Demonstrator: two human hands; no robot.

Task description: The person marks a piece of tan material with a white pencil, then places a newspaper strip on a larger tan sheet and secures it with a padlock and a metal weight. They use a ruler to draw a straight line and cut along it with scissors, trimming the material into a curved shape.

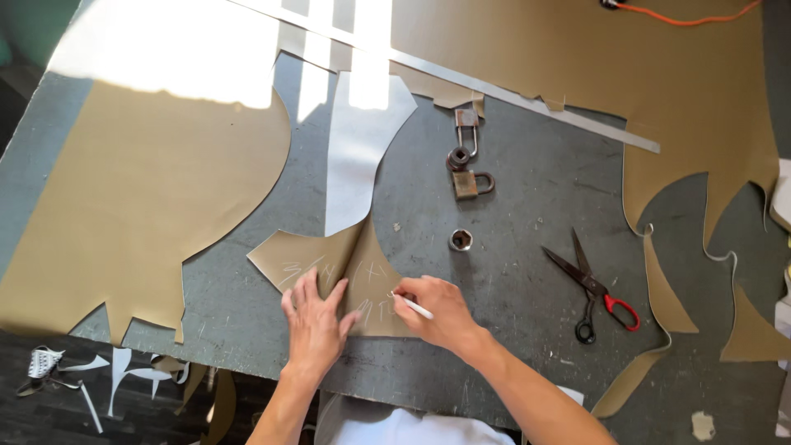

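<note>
Left hand (315, 317) flat and open on the tan piece (329, 268) at 6 o'clock on the table (511, 198), right hand (437, 309) pinching a white pen (414, 307), several marks drawn, scissors (595, 287) at 3 o'clock untouched.

The cut piece (329, 272) lies on the table (511, 198) under both hands; padlocks (468, 169) at one o'clock, nut (461, 240) nearer, scissors (595, 287) at three.

Matt tan leather piece (329, 272); rusty metal padlock (470, 184)
</note>
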